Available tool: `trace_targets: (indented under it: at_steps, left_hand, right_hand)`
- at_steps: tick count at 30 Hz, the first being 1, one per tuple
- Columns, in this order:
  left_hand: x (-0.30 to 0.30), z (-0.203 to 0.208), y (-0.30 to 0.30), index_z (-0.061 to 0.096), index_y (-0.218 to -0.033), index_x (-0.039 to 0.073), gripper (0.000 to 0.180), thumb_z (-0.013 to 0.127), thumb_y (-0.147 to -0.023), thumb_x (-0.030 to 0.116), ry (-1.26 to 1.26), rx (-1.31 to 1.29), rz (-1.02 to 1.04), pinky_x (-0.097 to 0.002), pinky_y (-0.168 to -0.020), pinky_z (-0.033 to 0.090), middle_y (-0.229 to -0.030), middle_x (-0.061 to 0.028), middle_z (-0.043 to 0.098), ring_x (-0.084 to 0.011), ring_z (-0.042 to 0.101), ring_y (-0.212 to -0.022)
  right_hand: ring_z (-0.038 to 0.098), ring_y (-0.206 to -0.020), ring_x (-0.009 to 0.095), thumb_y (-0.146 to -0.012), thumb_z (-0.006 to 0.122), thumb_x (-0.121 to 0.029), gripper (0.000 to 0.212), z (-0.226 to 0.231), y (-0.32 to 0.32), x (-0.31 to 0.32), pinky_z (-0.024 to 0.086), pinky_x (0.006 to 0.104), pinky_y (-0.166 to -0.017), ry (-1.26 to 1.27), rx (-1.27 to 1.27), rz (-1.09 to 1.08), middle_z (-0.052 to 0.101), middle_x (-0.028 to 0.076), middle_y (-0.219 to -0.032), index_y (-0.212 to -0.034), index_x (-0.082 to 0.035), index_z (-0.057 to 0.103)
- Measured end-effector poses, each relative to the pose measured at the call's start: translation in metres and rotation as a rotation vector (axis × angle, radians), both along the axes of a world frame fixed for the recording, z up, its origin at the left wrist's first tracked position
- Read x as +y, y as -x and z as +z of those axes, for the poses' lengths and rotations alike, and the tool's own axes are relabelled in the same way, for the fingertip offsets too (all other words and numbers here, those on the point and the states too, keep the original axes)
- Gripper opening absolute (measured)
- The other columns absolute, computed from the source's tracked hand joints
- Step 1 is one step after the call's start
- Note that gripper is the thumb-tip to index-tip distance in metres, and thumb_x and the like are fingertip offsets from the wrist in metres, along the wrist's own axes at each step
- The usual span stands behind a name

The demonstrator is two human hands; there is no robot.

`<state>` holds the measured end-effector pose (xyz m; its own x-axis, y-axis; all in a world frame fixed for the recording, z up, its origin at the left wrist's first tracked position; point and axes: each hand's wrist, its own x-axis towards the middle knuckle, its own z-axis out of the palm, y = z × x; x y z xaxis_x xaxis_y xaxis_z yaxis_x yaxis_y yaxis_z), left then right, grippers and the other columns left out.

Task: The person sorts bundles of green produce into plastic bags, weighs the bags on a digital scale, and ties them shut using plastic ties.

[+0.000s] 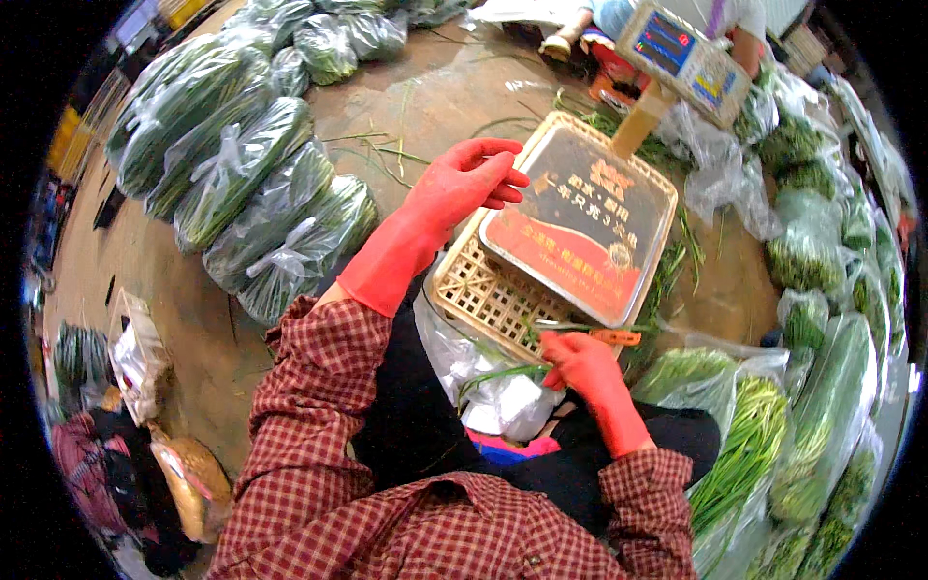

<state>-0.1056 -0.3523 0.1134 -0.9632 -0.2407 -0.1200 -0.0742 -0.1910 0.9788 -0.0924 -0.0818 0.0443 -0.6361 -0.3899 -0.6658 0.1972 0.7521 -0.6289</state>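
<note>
My left hand (472, 182), in a long red rubber glove, is raised at the left edge of the scale, fingers loosely bent and apart, holding nothing. The scale's flat plate (580, 217), black and red, sits on an upturned cream plastic basket (477, 295) with a lattice side. By the basket's near edge my right hand (588, 372), also red-gloved, is closed; thin green stalks (510, 375) run out from its fingers to the left. Just beyond its knuckles lies a tool with an orange handle (617, 336) and a thin metal part; whether the fingers touch it cannot be made out.
Bagged green vegetables (246, 169) are piled at the left, and more bags (822, 406) line the right. An open bag of loose stalks (744, 435) is by my right knee. The scale's display (677, 53) stands on a post; another person (614, 19) is behind it.
</note>
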Motion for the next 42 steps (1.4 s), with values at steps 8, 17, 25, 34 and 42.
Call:
trace_targets:
  at_steps: [8,17,25,34,42]
  left_hand:
    - [0.021,0.01,0.002,0.057,-0.117,0.006,0.031,0.05,-0.093,0.025,0.074,-0.055,-0.089,-0.0265,-0.072,0.049,-0.097,-0.0106,0.065,-0.0163,0.063,-0.083]
    - [-0.041,-0.02,-0.022,0.057,-0.118,0.009,0.031,0.049,-0.094,0.027,0.243,-0.295,-0.02,-0.026,-0.073,0.049,-0.095,-0.0074,0.066,-0.0131,0.063,-0.08]
    - [-0.02,-0.012,-0.014,0.055,-0.121,0.007,0.037,0.053,-0.092,0.029,0.184,-0.209,-0.229,-0.0266,-0.075,0.049,-0.099,-0.0075,0.065,-0.0136,0.062,-0.084]
    - [0.072,0.009,-0.037,0.06,-0.114,0.007,0.037,0.07,-0.08,0.019,0.346,-0.128,-0.568,-0.0285,-0.083,0.047,-0.102,-0.0041,0.065,-0.0112,0.057,-0.094]
    - [0.063,0.036,-0.044,0.068,-0.09,0.003,0.018,0.057,-0.079,-0.005,0.158,0.204,0.038,-0.0241,-0.063,0.046,-0.075,0.0002,0.064,-0.0079,0.057,-0.069]
  right_hand:
    - [0.065,-0.075,0.028,-0.077,0.053,-0.012,0.014,-0.149,-0.109,-0.036,0.05,0.0407,-0.063,-0.211,0.65,1.109,0.066,0.015,-0.082,-0.081,-0.005,0.065]
    - [0.062,-0.096,0.029,-0.073,0.065,-0.032,0.033,-0.155,-0.085,-0.025,0.05,0.0424,-0.079,-0.543,0.142,0.861,0.065,0.013,-0.105,-0.099,-0.011,0.067]
    - [0.046,-0.054,0.007,-0.076,0.071,-0.029,0.023,0.0,0.01,-0.031,0.037,0.0237,-0.049,0.272,-0.184,-0.217,0.055,-0.004,-0.062,-0.075,-0.006,0.067]
    - [0.059,-0.076,0.011,-0.082,0.068,-0.029,0.041,0.115,0.033,-0.022,0.048,0.0248,-0.064,0.944,0.314,-0.473,0.063,0.001,-0.09,-0.115,-0.006,0.058]
    - [0.04,-0.119,0.017,-0.066,0.076,-0.02,0.083,-0.051,-0.002,-0.05,0.033,0.0319,-0.099,0.964,0.235,0.009,0.043,0.005,-0.13,-0.136,-0.004,0.034]
